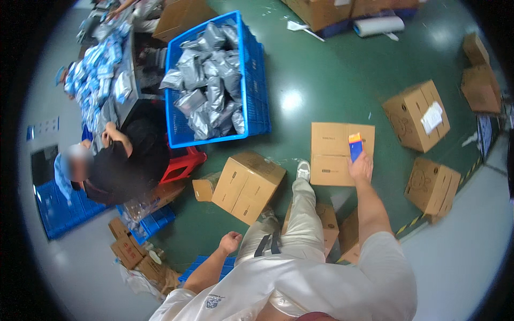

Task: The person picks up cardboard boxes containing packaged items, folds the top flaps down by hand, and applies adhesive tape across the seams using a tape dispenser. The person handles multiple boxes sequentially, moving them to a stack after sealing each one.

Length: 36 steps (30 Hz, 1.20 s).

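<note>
My right hand (pixel 361 168) is closed around a small flat blue-and-orange object (pixel 355 147), whose exact kind I cannot make out. It is held above a flat brown cardboard box (pixel 329 144) with a seam across it. My left hand (pixel 231 242) hangs beside my left thigh with its fingers curled, and nothing shows in it. Nearest to it stands a closed cardboard carton (pixel 248 184), tilted in view, in front of my legs.
A blue plastic crate (pixel 250 80) full of grey plastic parcels stands ahead to the left. Beside it a co-worker (pixel 136 155) sits at a table heaped with blue-and-white packets (pixel 99 75). More cartons (pixel 416 116) stand to the right; a white roll (pixel 379 25) lies far ahead.
</note>
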Available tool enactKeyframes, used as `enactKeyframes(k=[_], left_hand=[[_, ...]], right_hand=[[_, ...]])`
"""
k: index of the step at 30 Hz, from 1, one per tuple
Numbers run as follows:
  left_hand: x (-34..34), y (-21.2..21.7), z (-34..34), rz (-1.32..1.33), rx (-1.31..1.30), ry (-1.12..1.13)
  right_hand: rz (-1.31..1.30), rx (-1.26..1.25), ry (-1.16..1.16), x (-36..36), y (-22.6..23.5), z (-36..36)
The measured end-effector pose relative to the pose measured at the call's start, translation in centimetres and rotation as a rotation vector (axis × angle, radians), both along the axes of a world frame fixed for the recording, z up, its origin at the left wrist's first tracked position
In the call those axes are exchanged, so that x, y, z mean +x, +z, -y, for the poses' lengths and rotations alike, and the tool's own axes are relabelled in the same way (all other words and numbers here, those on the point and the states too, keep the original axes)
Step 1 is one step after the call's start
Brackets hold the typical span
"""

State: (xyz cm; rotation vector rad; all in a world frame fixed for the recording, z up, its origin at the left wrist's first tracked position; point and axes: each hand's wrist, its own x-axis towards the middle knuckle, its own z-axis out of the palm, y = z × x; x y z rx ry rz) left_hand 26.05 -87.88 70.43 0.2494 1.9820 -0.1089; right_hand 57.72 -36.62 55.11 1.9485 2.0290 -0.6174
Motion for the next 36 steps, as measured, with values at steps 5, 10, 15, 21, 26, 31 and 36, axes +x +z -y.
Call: enactKeyframes(k=[5, 10, 15, 21, 26, 31, 36], left_hand=[[1.3, 0.0, -4.6, 0.01, 0.12, 0.032], [1.5, 3.6, -12.0, 0.052, 0.21, 0.031], [-2.5, 3.7, -14.1, -0.014, 0.331, 0.044], [-8.8, 2.7, -14.5, -0.119, 0.359, -0.217], [-14.9, 1.4, -20.5, -0.042, 0.216, -0.448], [-22.5, -4.5, -28.6, -0.016, 0.296, -0.517], [-30.8, -4.3, -40.5, -0.049, 0.412, -0.199]], right_hand=[[0.036, -0.104, -0.012, -1.4, -0.1, 4.7], [-0.059, -0.217, -0.043, -3.6, 3.7, 9.4], [-0.148, -0.279, -0.35, -3.5, 4.5, 9.5], [-0.324, -0.296, -0.617, -2.0, 3.4, 5.2], [-0.691, -0.234, -1.14, -1.0, -0.3, 1.2], [-1.048, -0.168, -1.418, -7.4, 0.8, -5.7], [-1.021, 0.119, -1.138, -14.5, 2.1, -18.0]])
